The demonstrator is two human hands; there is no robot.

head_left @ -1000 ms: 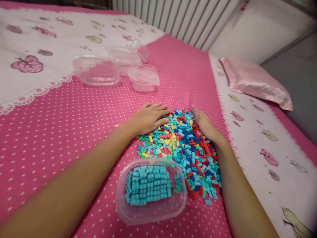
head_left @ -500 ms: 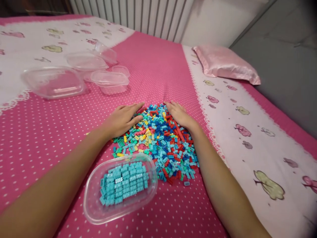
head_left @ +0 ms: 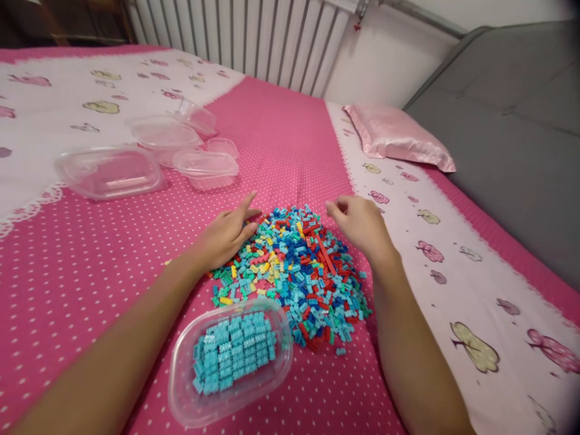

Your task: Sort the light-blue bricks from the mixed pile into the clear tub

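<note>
A heap of small plastic building bricks (head_left: 294, 272) in blue, red, turquoise, green and yellow lies on the pink dotted bedspread. My left hand (head_left: 229, 235) rests at the heap's left edge, fingers stretched and apart, holding nothing. To the upper right of the heap, my right hand (head_left: 360, 223) is raised with its fingers curled in toward the thumb; whether anything is between them is hidden. Close in front of the heap stands a clear plastic container (head_left: 181, 386), with turquoise bricks (head_left: 235, 350) packed in neat rows inside.
Several clear plastic containers (head_left: 109, 175) stand at the back left of the bedspread (head_left: 281, 139). A pink satin pillow (head_left: 399, 136) lies at the back right, beside the grey headboard (head_left: 502, 121). A white radiator (head_left: 240, 42) lines the far wall.
My right hand has lifted off the bricks and moved right, its flat fingers now curled. My left hand stays at the heap, its index finger raised. The camera view has tilted up slightly.
</note>
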